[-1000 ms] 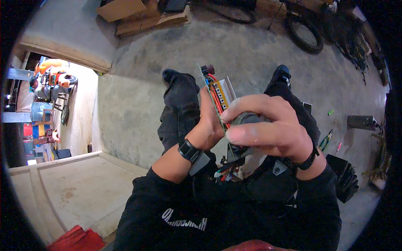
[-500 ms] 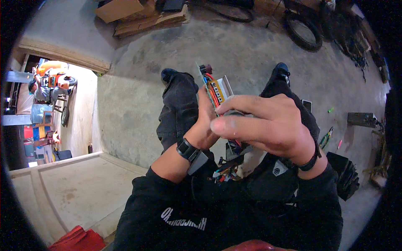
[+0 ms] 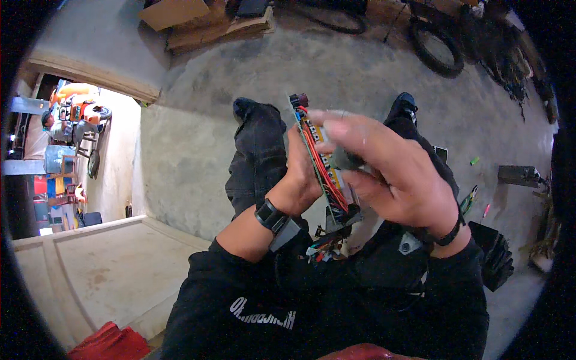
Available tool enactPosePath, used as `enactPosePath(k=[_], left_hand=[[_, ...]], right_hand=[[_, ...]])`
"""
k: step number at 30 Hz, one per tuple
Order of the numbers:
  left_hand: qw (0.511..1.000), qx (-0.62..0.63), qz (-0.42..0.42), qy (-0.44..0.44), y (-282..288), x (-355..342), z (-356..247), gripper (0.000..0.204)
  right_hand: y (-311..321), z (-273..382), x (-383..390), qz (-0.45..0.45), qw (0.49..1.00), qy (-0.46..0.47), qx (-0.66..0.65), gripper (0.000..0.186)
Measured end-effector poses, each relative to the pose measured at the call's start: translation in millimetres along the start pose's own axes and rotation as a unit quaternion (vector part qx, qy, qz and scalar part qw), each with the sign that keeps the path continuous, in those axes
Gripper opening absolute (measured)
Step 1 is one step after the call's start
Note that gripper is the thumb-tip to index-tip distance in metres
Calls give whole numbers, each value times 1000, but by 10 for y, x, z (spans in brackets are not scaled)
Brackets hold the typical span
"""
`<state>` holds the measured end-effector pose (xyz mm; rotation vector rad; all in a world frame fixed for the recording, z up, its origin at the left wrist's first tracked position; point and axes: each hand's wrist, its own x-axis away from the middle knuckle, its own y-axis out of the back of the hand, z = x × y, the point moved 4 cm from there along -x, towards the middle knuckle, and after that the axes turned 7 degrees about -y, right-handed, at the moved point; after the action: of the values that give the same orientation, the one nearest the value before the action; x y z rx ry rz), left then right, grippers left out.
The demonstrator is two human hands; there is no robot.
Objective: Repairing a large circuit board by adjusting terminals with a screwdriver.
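Observation:
A long narrow circuit board point(image 3: 318, 157) is tilted in front of my lap, with red wires and a row of small screwed components on a yellow strip. My left hand point(image 3: 297, 171) grips it along the left side, palm behind it. Over its right side is my right hand point(image 3: 396, 168), thumb and fingers apart; the fingertips are blurred and lie close to or on the components. Below the board's near end hangs a bundle of coloured wires with connectors point(image 3: 326, 249). The right fingers hide part of the strip.
On the floor to the right lie pliers point(image 3: 468, 201), a pink marker point(image 3: 486, 210), a green cap-like piece point(image 3: 474, 161), a metal case point(image 3: 518, 175) and a black ridged object point(image 3: 493, 255). Tires point(image 3: 459, 63) and cardboard point(image 3: 219, 37) lie farther off. A wooden panel point(image 3: 120, 270) stands left.
My right hand has lifted and opened, its fingers moving up along the board, uncovering more red wires and components. The left hand keeps its hold.

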<state>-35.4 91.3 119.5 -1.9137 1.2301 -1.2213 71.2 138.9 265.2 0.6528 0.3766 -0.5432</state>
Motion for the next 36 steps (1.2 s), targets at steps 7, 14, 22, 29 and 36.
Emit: enactPosePath(k=[7,14,22,29,36], left_hand=[[995,-36,-83,41,-91,90,-25,70],[984,-73,-126,107,-393,316,-115,76],[1000,-2,16,23,-12,17,78,74],[997,64,-24,19,-195,37,12,70],[991,-2,-123,55,-198,74,-40,67]], right_hand=[[43,-3,33,67,996,56,3,42],[12,5,77,-56,992,76,88,51],[-1,23,10,-13,992,108,59,53],[119,1,8,35,998,44,-41,35],[70,-33,37,103,995,-12,10,48]])
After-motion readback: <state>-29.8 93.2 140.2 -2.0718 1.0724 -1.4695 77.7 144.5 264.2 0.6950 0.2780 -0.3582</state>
